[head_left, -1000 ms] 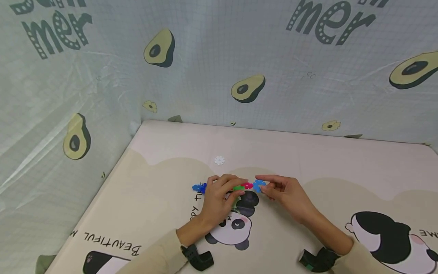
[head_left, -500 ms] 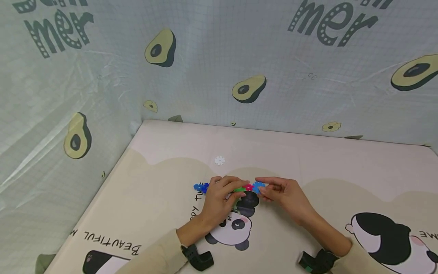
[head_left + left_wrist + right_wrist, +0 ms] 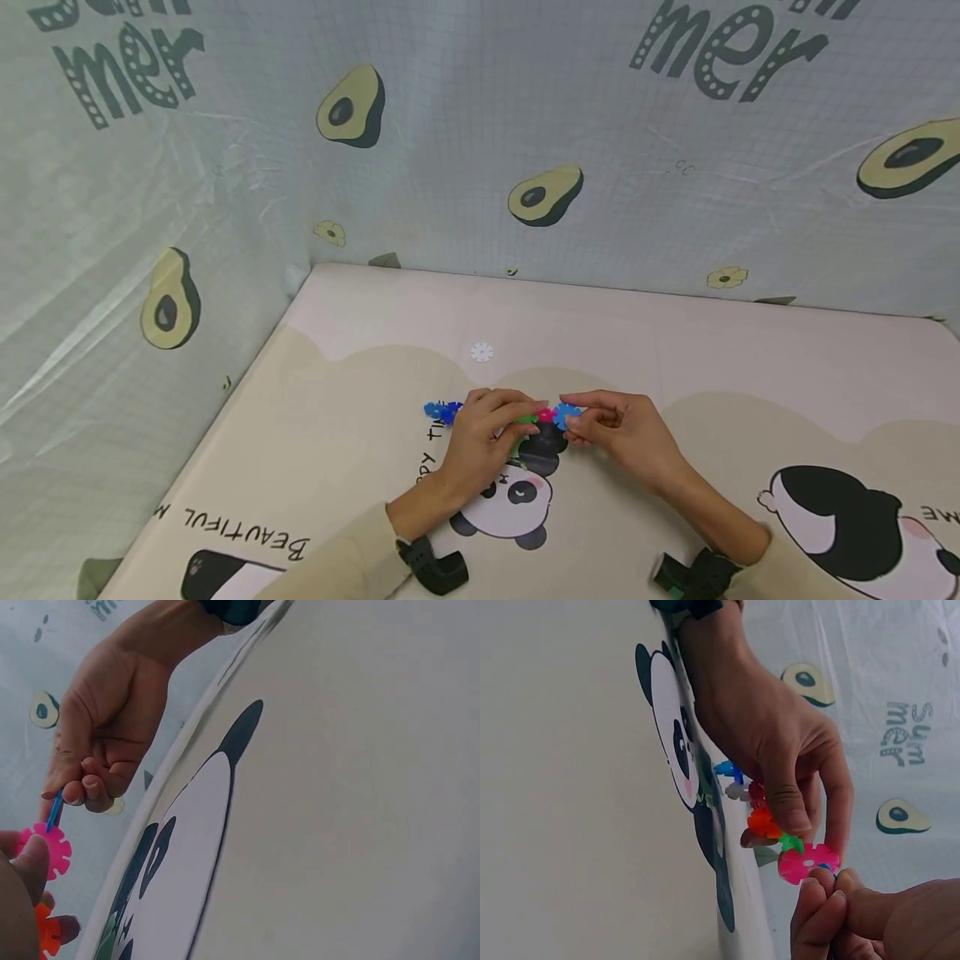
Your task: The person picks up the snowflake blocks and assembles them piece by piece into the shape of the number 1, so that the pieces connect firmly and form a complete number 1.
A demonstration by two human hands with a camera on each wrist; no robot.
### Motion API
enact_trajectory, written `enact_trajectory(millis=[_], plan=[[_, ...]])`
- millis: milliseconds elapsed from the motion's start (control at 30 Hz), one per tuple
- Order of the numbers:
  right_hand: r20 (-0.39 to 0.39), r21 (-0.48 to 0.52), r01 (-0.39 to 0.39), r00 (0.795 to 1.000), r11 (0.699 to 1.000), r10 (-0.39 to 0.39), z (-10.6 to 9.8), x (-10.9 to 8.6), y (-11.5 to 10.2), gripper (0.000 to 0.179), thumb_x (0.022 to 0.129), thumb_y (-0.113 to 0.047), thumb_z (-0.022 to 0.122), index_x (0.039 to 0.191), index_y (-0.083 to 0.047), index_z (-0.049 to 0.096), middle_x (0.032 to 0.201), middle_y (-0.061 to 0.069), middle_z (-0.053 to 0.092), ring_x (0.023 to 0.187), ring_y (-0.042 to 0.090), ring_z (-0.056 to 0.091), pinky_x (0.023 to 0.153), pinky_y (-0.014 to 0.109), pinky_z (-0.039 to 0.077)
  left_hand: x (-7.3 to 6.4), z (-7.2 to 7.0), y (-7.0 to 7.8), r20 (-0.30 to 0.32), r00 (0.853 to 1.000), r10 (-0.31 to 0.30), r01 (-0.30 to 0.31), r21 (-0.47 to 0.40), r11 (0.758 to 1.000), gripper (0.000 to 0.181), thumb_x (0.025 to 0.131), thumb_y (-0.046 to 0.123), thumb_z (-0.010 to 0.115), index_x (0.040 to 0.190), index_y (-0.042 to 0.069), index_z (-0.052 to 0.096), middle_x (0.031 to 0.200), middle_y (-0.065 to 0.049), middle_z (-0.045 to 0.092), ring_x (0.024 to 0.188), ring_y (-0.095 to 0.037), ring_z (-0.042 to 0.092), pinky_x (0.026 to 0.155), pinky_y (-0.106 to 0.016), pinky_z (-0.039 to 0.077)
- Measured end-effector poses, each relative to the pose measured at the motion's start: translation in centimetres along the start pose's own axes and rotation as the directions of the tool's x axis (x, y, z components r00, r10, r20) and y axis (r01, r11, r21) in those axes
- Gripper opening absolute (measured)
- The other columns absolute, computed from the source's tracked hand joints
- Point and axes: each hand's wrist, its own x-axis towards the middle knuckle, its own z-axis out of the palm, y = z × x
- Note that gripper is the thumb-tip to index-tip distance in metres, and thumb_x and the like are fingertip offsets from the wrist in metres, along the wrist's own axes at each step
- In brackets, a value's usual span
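My left hand (image 3: pixel 480 437) grips a chain of linked plastic snowflake discs. Its far-left end shows a blue disc (image 3: pixel 433 410) and a darker blue disc (image 3: pixel 451 412). Grey, red, orange (image 3: pixel 763 823) and green (image 3: pixel 790 843) discs show around the left fingers in the right wrist view. At the chain's right end is a pink disc (image 3: pixel 799 859), close to the left fingertips. My right hand (image 3: pixel 633 433) pinches a light blue disc (image 3: pixel 566 415) between thumb and index finger. In the left wrist view that disc (image 3: pixel 55 811) is edge-on, its rim meeting the pink disc's notched edge.
A lone white snowflake disc (image 3: pixel 482 352) lies on the table beyond the hands. The table cover (image 3: pixel 360 467) carries printed pandas and lettering. A curtain with avocado prints (image 3: pixel 450 125) rises behind and at the left. Dark wrist-worn cameras (image 3: pixel 438 571) sit on both wrists.
Both hands and the chain have come slightly nearer. The light blue disc has shifted a little left, closing against the pink disc. The white disc has stayed put.
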Motion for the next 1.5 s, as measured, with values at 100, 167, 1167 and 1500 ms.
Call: enact_trajectory(millis=[100,167,1167,1500], plan=[[-0.004,-0.011,0.002,1.000,1.000,-0.002,0.12,-0.06,-0.01,0.034,0.089,-0.012,0.069,0.118,0.005,0.064,0.094,0.015,0.070,0.079,0.028,0.070,0.070,0.033,0.056,-0.06,-0.02,0.01,0.004,1.000,-0.005,0.005,0.006,1.000,0.026,0.078,0.006,0.077,0.103,0.012,0.075,0.099,0.000,0.068,0.093,-0.015,0.058,0.081,-0.030,0.043],[-0.004,-0.019,0.007,1.000,1.000,-0.007,0.19,-0.09,0.00,0.034,0.089,-0.011,0.069,0.118,0.005,0.064,0.095,0.015,0.070,0.079,0.027,0.070,0.071,0.032,0.056,-0.09,-0.04,0.03,0.004,1.000,-0.004,0.004,0.011,1.000,0.026,0.077,0.006,0.077,0.102,0.012,0.075,0.098,0.000,0.068,0.092,-0.016,0.058,0.080,-0.030,0.043],[0.031,-0.051,0.047,0.998,0.998,-0.045,0.16,-0.02,0.68,0.033,0.088,-0.008,0.068,0.118,0.006,0.064,0.092,0.014,0.070,0.077,0.025,0.070,0.069,0.031,0.056,-0.09,-0.10,0.27,0.038,0.999,-0.039,0.039,-0.009,0.999,0.023,0.078,0.007,0.077,0.101,0.011,0.076,0.096,-0.001,0.070,0.088,-0.015,0.058,0.079,-0.031,0.042],[0.020,-0.044,0.043,0.999,0.998,-0.042,0.27,-0.07,0.72,0.032,0.088,-0.007,0.069,0.117,0.005,0.064,0.092,0.014,0.070,0.077,0.025,0.070,0.069,0.031,0.056,-0.10,-0.11,0.16,0.020,1.000,0.001,-0.001,-0.003,1.000,0.024,0.076,0.006,0.078,0.100,0.011,0.076,0.095,-0.001,0.070,0.088,-0.016,0.059,0.079,-0.032,0.043]])
